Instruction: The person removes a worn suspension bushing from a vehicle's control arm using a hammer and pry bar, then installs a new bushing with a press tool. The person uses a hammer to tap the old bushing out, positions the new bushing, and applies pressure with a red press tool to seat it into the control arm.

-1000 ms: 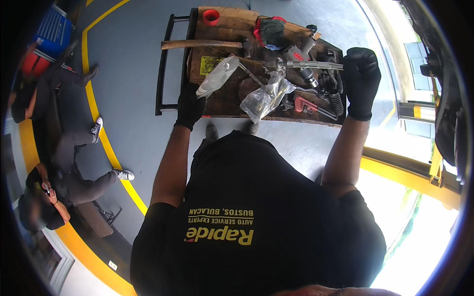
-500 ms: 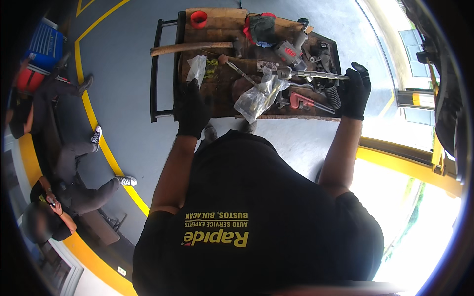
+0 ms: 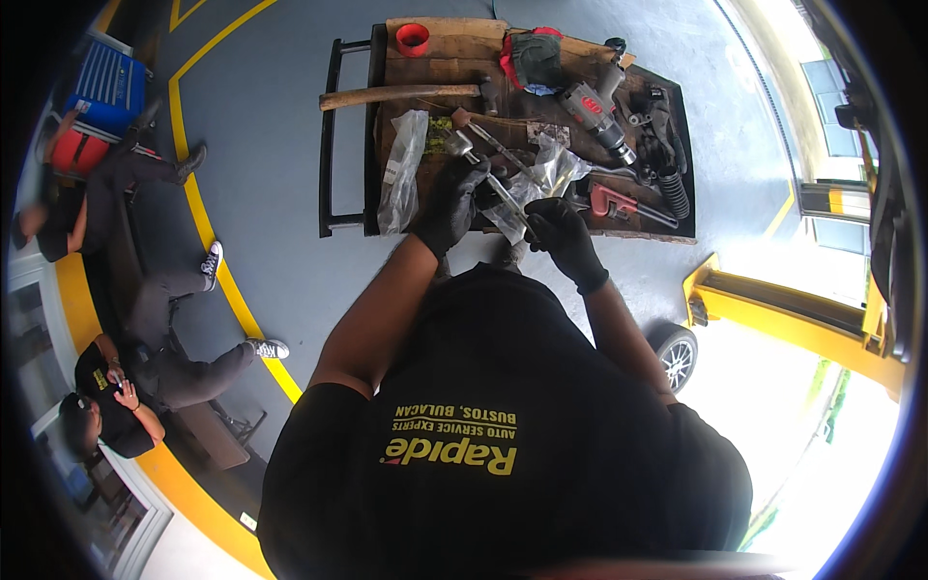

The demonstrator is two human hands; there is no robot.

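Observation:
A stepped silver metal rod with a thick rounded head slants between my hands, over the near edge of the work table. My left hand, in a black glove, is closed on it just below the head. Its lower end is pinched in the gloved fingers of my right hand. Behind the rod lies a clear plastic bag with something yellowish in it. Another clear bag lies flat left of my left hand. A thinner rod with a rusty end rests just beyond.
On the table's wooden top are a long-handled hammer, an impact wrench, a red pipe wrench, a coil spring, a red ring and gloves. Two people sit at the left. A wheel stands right.
The rod has come left and nearer from above the table's right side, turning to a slant. My right hand brought it in, and my left hand has taken hold near its head.

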